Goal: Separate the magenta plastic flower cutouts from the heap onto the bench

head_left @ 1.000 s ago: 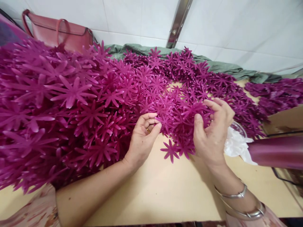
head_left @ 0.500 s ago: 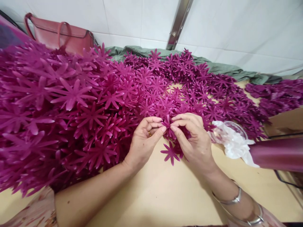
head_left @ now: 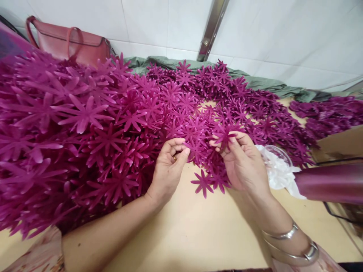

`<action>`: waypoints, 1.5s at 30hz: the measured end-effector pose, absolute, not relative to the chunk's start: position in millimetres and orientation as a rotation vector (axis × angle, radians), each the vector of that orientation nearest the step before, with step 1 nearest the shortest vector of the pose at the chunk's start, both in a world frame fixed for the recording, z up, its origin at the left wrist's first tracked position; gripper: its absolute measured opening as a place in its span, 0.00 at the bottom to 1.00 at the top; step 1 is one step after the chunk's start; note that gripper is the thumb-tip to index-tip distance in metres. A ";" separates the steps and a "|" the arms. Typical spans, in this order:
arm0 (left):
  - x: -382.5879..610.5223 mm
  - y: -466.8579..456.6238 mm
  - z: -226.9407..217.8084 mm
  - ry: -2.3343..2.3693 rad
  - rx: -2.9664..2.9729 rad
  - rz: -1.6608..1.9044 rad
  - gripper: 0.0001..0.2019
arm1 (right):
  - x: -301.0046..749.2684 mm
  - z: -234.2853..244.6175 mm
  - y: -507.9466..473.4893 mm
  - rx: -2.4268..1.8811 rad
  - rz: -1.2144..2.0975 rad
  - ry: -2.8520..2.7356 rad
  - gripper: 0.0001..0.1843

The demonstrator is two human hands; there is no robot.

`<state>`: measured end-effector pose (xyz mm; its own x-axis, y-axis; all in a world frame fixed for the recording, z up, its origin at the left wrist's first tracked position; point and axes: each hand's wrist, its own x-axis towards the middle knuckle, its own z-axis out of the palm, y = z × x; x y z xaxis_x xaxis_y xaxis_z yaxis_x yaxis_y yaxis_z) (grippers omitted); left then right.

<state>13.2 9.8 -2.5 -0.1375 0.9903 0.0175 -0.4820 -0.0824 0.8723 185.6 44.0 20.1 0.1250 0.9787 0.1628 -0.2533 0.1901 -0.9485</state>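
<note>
- right hand [head_left: 244, 163]: thumb and fingertips pinched on a magenta flower piece [head_left: 226, 133], held up just above the near edge of the heap, palm facing the camera
- left hand [head_left: 167, 166]: fingers curled, thumb tip pressed to forefinger, right against the petals at the heap edge; can't tell if a petal is caught between them
- hands apart, with a small clump of flowers between them
- loose flower [head_left: 202, 182]: flat on the table [head_left: 198, 230], below and between the hands, just beside the heap
- flower heap [head_left: 85, 124]: same magenta cutouts, fills the left side and curves around behind the hands
- bangles [head_left: 289, 245] on the right wrist
- clear plastic bag [head_left: 279, 170] with white lining, just right of the right hand
- maroon roll [head_left: 329, 183] at the right edge
- second flower pile [head_left: 331, 113] far right, apart from the main heap
- green cloth [head_left: 176, 62] behind the heap, along the white tiled wall
- red handbag [head_left: 70, 39] top left, against the wall
</note>
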 end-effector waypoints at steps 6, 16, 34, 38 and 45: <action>14.9 10.1 -6.0 0.901 0.753 1.540 0.12 | 186.6 32.0 43.3 -0.941 1.341 -0.899 0.24; 14.2 7.8 -2.2 0.906 0.741 1.521 0.10 | 181.3 28.8 39.2 -0.991 1.185 -1.029 0.14; 14.4 6.6 -1.0 0.843 0.794 1.537 0.17 | 181.4 37.2 25.8 -1.334 0.676 -1.442 0.21; 14.5 5.7 1.4 0.821 0.872 1.498 0.17 | 181.9 36.8 24.3 -1.286 0.688 -1.532 0.17; 9.9 5.2 2.7 0.982 1.211 1.438 0.03 | 175.3 32.5 19.7 -1.176 1.025 -1.588 0.19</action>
